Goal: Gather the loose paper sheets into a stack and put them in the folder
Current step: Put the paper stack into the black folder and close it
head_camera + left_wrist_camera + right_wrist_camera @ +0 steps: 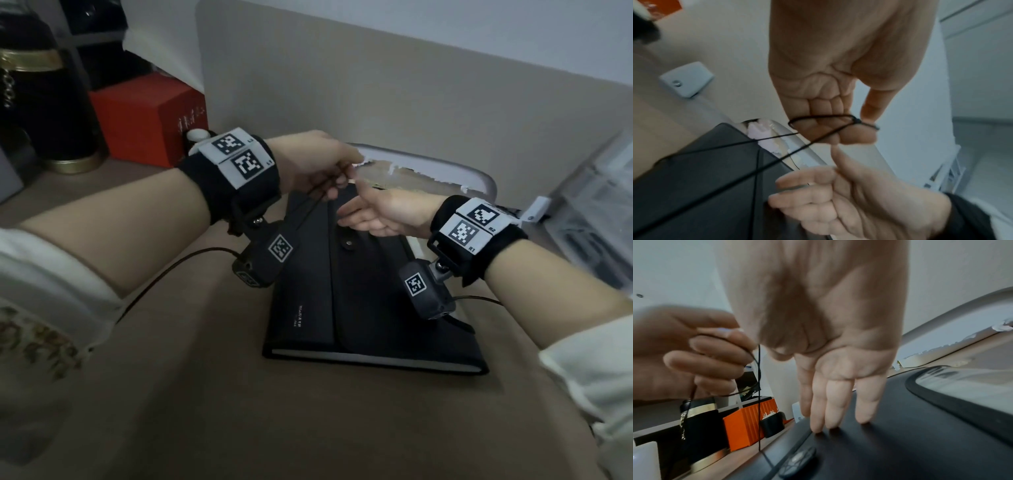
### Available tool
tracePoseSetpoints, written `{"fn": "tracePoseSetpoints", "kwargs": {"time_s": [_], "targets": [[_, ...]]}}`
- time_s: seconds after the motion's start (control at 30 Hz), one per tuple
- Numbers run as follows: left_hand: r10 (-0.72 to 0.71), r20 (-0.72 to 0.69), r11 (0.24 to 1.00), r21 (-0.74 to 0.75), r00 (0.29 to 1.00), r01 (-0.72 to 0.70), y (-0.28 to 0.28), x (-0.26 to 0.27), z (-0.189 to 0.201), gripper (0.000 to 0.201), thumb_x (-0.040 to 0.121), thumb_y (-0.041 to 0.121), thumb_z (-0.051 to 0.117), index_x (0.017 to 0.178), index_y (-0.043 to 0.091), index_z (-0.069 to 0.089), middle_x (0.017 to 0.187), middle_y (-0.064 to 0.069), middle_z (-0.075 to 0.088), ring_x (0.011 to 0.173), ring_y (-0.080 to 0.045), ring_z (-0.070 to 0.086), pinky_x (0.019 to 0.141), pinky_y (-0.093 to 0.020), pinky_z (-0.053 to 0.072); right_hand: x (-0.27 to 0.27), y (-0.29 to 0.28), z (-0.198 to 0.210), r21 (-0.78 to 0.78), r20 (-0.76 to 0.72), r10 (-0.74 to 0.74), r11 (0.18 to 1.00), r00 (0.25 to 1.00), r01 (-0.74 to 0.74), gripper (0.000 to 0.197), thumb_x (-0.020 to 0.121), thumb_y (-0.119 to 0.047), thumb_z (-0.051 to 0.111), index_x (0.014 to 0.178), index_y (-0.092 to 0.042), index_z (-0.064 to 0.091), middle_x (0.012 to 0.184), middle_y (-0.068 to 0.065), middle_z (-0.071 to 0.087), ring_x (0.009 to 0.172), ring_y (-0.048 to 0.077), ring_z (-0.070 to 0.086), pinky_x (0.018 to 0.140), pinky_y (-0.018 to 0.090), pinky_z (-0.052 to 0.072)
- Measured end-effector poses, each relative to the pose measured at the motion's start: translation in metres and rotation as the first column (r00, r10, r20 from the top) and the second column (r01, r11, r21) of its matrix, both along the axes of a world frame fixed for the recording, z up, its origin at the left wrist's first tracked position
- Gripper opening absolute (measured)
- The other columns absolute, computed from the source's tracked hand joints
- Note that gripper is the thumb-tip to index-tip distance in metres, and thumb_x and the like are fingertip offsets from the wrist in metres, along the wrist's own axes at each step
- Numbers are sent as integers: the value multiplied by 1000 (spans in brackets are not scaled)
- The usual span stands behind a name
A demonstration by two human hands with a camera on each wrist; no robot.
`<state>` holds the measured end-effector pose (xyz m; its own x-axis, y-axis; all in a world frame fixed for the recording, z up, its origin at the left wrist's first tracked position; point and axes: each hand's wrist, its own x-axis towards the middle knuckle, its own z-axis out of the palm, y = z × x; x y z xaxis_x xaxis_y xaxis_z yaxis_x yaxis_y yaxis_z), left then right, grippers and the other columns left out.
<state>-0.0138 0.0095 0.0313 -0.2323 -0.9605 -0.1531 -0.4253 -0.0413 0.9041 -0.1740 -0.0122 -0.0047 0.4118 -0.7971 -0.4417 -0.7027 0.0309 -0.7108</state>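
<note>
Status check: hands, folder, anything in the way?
Left hand holds the black cord. Right hand open, fingertips on the folder. Folder shut on the desk. No loose sheets in view.

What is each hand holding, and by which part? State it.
The left hand pinches the folder's black elastic cord at its knotted loop end. The right hand holds nothing; its straight fingers touch the folder.
</note>
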Motion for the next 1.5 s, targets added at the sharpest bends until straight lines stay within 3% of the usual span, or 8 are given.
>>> {"fn": "tracePoseSetpoints", "kwargs": {"time_s": [0.13, 0.37, 0.6, 0.77, 0.9, 1.07, 1.23, 1.5], "targets": [[-116, 241, 966, -199, 964, 166, 4, -11, -6, 32, 92, 27, 57, 64, 17, 67, 55, 4, 59, 50, -12, 48, 48, -22, 37, 1, -3, -1, 26, 78, -75, 997, 994, 73, 69, 98, -55, -1, 125, -25, 55, 128, 6, 63, 122, 13, 55, 110, 33, 31], [112, 584, 830, -500, 804, 248, 4, -25, -6, 33, 89, 25, 56, 57, 17, 57, 51, 5, 49, 51, -12, 46, 55, -24, 35, -8, -13, -2, 126, 179, -64, 991, 982, 42, 100, 85, -73, -13, 114, -17, 65, 111, 3, 71, 99, 9, 59, 77, 23, 33], [76, 407, 852, -500, 910, 153, -5, -21, -3, 33, 86, 32, 59, 58, 17, 69, 39, 5, 47, 41, -7, 40, 46, -18, 33, -21, -12, -2, 170, 242, 28, 983, 970, -71, 24, 88, -24, 48, 102, -17, 67, 116, 1, 70, 111, 9, 59, 101, 24, 28], [-15, 381, 856, -473, 924, 209, -11, -29, -8, 30, 86, 35, 59, 61, 21, 66, 58, 4, 60, 55, -7, 48, 63, -25, 42, -17, 1, -5, 52, 303, 189, 975, 934, -214, 30, 93, 1, 53, 120, -11, 58, 126, 8, 61, 110, 3, 61, 91, 10, 45], [-65, 296, 832, -510, 953, 216, -14, -40, -10, 28, 89, 40, 57, 75, 18, 68, 73, 2, 64, 67, -7, 53, 70, -27, 44, -7, 3, -13, -62, 383, 191, 982, 904, -181, 23, 97, -3, 50, 116, -1, 62, 135, 30, 51, 132, 42, 40, 115, 47, 30], [-153, 207, 836, -495, 966, 238, -15, -47, -10, 21, 97, 26, 54, 107, 12, 66, 86, 2, 60, 70, -1, 52, 69, -16, 41, -15, 6, -11, -27, 510, 118, 992, 852, -121, 37, 92, 0, 54, 128, 7, 52, 131, 21, 58, 120, 27, 59, 104, 39, 46], [-111, 120, 874, -460, 987, 154, -16, -51, -21, 20, 100, 16, 48, 113, 6, 61, 74, 10, 51, 57, 5, 46, 59, -8, 37, -20, 4, -11, 84, 492, 93, 985, 865, -154, 42, 89, -27, 54, 131, -20, 53, 132, -4, 61, 123, 20, 57, 118, 54, 10], [-71, -324, 966, -258, 943, -16, -16, -53, -21, 16, 95, 30, 50, 99, 20, 62, 102, 4, 58, 88, -8, 53, 68, -17, 42, -15, 9, -14, 43, 575, -62, 998, 816, 45, 39, 96, -23, 54, 131, -4, 51, 115, 11, 68, 109, 26, 66, 108, 46, 40]]}}
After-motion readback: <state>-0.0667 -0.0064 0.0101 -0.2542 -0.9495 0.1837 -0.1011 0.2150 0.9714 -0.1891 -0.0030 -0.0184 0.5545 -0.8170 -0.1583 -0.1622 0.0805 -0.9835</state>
